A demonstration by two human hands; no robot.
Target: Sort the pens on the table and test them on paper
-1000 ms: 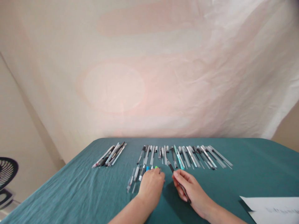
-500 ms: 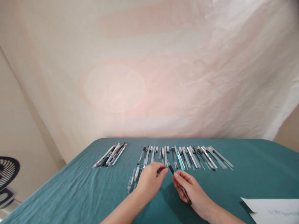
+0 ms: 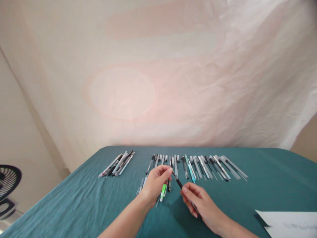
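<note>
My right hand is closed around a pen with a black barrel, its front end slanting up and left toward my other hand. My left hand pinches the tip of a thin dark refill that runs out of the barrel. Just below my left fingers lies a bright green and white pen on the cloth. Some clear pens beside it are partly hidden by my left wrist.
A dark green cloth covers the table. A long row of pens and tubes lies across the back middle, and a bundle of pens at the back left. Right front holds a white paper; a black fan stands off the left edge.
My left hand has moved slightly up and left, drawing a length of thin refill out of the pen's front end. The green pen has come into view. My right hand has shifted slightly left.
</note>
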